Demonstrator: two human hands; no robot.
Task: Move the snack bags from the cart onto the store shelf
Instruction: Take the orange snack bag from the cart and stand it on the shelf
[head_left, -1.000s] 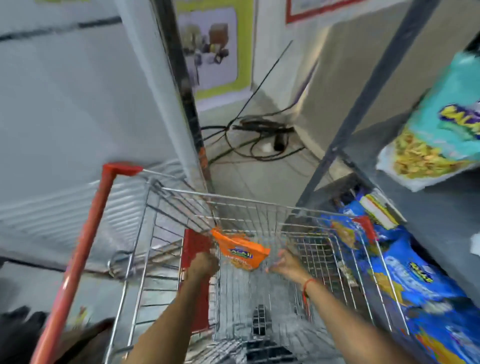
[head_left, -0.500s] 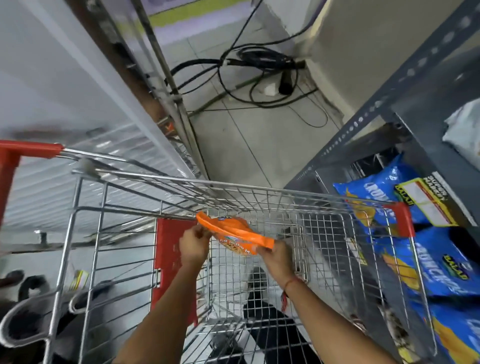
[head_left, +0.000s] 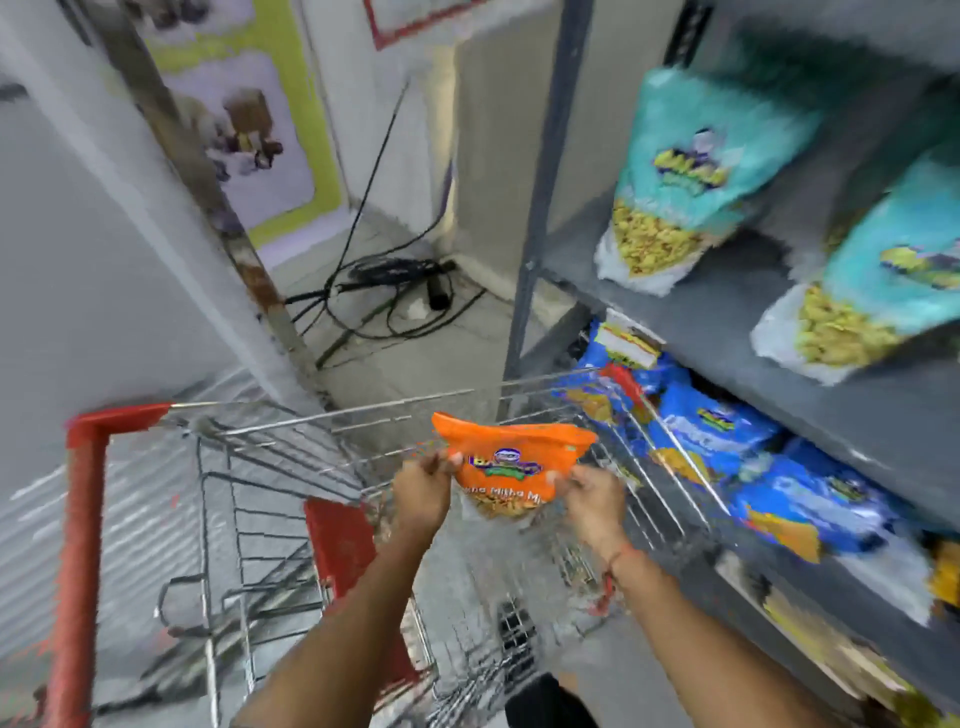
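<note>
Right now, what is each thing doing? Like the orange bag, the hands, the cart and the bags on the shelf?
Orange snack bag: held up over the cart, front facing the camera.
Left hand: gripping the bag's left edge.
Right hand: gripping the bag's right edge.
Cart: parked beside the shelf; basket mostly blurred.
Teal bags: standing on the upper shelf.
Blue bags: lying on the lower shelf.

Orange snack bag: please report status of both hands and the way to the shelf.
Left hand and right hand both gripping orange snack bag. Bag above wire cart, not yet on grey metal shelf. Nothing blocking.
</note>
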